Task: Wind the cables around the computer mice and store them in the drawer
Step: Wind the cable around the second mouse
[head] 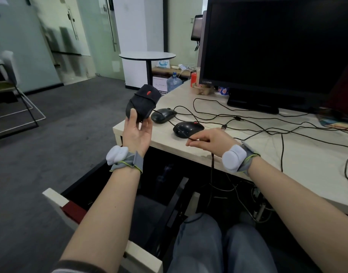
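A person sits at the left front corner of a pale desk (299, 164), seen from a head-worn camera looking down. Left of the desk edge lies open grey carpet, with a chair frame well apart at far left. Below the arms, an open drawer (59, 201) juts out from under the desk, its dark interior beneath the left forearm.

The left hand (138, 133) is raised off the desk corner, palm up, fingers closed around a black mouse (142, 103) with a red scroll wheel; cable appears wound across its body. The right hand (210, 139) rests at the front edge of the desk, thumb and fingers pinching a black cable (212, 164) that drops over the edge.

2 more black mice sit on the desk near the corner: a plain mouse (163, 115) and, just beside the right hand, a second mouse (188, 129) with a red wheel. Loose cables (257, 123) sprawl across the desk toward a dark monitor (275, 44).
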